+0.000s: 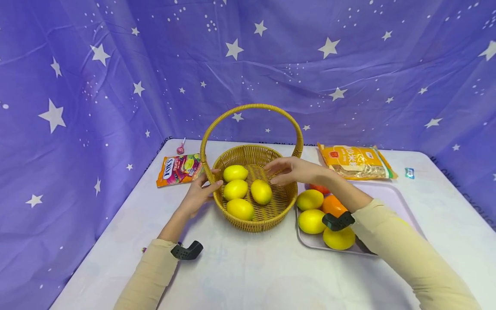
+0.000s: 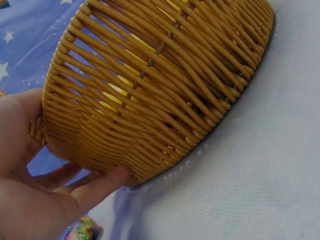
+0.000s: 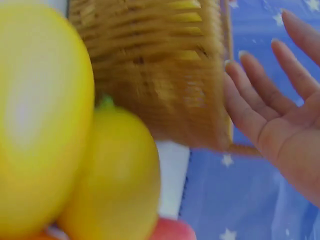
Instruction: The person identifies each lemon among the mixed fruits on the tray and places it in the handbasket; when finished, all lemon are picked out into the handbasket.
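Note:
A golden wicker basket with a tall hooped handle stands mid-table, several yellow lemons lying inside. My left hand holds its left side. In the left wrist view the thumb of that hand is at the rim, and the fingers lie along the woven outer wall. Over the right part of the basket, my right hand is spread with nothing in it, fingertips close above the nearest lemon. The right wrist view shows that hand's loosely extended fingers at the rim.
Right of the basket, a pale tray carries more lemons and an orange, partly under my right forearm. Behind it lies an orange-and-clear food bag, with a small blue packet beside it. Far left are a FOX'S candy bag and a lollipop.

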A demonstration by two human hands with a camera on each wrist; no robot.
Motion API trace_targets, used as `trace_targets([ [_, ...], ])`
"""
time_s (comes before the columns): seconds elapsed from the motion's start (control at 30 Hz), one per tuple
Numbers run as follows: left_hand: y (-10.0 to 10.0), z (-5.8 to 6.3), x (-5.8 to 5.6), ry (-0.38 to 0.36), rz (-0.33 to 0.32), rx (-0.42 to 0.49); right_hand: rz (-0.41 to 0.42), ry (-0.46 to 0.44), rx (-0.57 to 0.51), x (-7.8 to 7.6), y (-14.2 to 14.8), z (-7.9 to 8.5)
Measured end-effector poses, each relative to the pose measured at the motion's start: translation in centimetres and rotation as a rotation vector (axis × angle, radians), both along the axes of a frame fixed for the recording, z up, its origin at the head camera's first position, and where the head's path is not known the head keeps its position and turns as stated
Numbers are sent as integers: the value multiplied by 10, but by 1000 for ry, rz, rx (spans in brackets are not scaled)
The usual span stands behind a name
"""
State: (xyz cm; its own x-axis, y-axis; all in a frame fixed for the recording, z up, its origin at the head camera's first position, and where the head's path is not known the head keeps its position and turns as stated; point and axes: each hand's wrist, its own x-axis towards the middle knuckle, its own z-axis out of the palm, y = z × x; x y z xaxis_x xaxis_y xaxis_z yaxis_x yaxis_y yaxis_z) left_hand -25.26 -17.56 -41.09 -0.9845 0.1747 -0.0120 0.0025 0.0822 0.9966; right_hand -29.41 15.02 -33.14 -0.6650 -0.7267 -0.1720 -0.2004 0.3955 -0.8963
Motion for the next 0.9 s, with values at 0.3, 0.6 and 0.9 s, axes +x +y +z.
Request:
trace_targets([
  [0.3,1,2,2,5,9,-11,-10,48,10,5,54,4],
  [0.6,0,2,2,10,0,-23,71,102,149,12,81,-11],
  [0.9,0,0,2,5,-4,-8,187,349,310,18,76,-15],
])
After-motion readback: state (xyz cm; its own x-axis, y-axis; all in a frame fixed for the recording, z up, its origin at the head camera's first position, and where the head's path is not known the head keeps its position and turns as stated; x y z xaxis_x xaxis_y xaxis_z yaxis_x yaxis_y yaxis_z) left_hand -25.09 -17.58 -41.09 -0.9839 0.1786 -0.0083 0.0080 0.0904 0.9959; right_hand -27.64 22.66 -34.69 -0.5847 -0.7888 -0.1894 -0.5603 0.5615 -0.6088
